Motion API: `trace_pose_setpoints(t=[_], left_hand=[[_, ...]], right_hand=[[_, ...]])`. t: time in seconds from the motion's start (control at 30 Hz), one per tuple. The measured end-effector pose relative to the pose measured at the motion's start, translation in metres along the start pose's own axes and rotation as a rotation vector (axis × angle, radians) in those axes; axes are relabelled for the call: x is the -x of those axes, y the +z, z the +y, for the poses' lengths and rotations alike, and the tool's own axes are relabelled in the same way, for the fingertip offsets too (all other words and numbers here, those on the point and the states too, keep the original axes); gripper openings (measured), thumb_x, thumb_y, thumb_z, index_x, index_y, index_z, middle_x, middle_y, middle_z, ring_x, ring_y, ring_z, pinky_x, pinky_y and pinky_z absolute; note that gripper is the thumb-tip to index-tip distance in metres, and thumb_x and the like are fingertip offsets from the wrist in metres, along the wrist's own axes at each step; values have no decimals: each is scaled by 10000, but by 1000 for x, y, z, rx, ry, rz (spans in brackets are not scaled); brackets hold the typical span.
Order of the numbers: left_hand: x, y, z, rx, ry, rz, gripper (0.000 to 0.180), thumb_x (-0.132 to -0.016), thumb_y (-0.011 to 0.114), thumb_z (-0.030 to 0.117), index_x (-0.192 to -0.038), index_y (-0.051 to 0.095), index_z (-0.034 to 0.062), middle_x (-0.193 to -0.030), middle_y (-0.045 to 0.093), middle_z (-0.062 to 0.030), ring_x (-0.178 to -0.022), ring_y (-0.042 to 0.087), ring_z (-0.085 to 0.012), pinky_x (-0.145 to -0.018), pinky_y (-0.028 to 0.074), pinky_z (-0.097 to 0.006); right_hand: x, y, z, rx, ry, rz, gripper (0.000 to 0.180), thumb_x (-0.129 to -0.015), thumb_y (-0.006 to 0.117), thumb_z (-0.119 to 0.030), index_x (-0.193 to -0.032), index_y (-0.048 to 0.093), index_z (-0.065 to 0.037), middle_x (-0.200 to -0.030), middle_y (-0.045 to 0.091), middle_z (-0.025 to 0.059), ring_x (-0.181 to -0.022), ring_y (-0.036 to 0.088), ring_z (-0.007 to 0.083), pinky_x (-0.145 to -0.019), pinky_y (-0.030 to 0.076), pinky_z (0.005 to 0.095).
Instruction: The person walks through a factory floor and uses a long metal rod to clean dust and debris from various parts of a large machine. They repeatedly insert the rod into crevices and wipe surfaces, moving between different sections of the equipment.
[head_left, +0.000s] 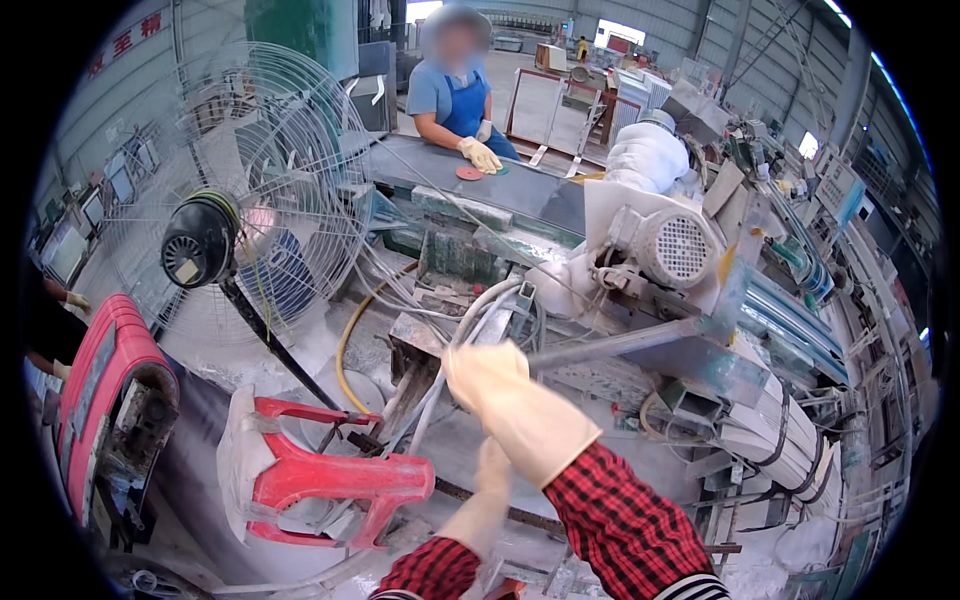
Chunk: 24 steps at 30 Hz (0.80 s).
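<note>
My right hand (515, 405), in a cream rubber glove and a red-black checked sleeve, is raised in the middle of the view. Its fingers look curled; what they hold, if anything, is hidden. Just right of it a grey metal bar (620, 345) slopes up toward the machine; I cannot tell whether they touch. Below, my left hand (486, 490), gloved the same, is blurred and partly behind the right one. Pale hoses (470, 320) pass close behind my right hand.
A red plastic stool (330, 480) lies tipped over at left, near a large caged fan (255, 230). A white-dusted motor (678, 248) stands at right. Across a long grey slab (540, 195), a person (455, 95) in a blue apron has one gloved hand by a red disc (469, 174).
</note>
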<state>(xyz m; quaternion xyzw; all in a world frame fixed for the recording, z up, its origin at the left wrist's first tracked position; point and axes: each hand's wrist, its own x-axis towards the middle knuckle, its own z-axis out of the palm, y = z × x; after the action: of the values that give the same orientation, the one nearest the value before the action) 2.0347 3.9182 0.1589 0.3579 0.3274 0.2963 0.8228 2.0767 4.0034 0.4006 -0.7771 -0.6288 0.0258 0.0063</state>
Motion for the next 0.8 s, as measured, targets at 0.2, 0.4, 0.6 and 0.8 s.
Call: trace_pose_setpoints(t=[0.2,0.4,0.6,0.8], left_hand=[[53,-44,107,144,-26,-65,544,-1033,510,374,-1446,435,27,-1351,580,-199,-1212,597,-294,-1029,491,-431],[65,133,167,-384,-31,-626,632,-1005,593,309,-1536,326,95,-1321,609,-172,-1156,628,-256,-977,527,-395],[63,212,125,-305,-155,-615,488,-969,658,303,-1390,528,95,-963,695,-86,-724,634,-119,-628,508,-257],[84,252,95,-213,-160,-386,280,-987,632,284,-1172,672,78,-612,520,21,-463,426,-52,-423,321,-228]], right_hand=[[150,69,16,119,-212,17,173,-843,545,-173,-771,684,-100,-627,687,94,-531,675,271,-444,459,498],[217,50,50,-44,-75,-301,310,-919,500,-233,-814,704,-23,-731,702,174,-702,693,356,-709,526,506],[236,83,67,-613,-135,176,326,-926,513,-224,-1125,678,-24,-1160,675,218,-1139,619,348,-990,465,418],[288,115,117,-561,-49,-128,319,-896,499,-133,-1143,670,-24,-1102,690,207,-1062,652,355,-898,511,434]])
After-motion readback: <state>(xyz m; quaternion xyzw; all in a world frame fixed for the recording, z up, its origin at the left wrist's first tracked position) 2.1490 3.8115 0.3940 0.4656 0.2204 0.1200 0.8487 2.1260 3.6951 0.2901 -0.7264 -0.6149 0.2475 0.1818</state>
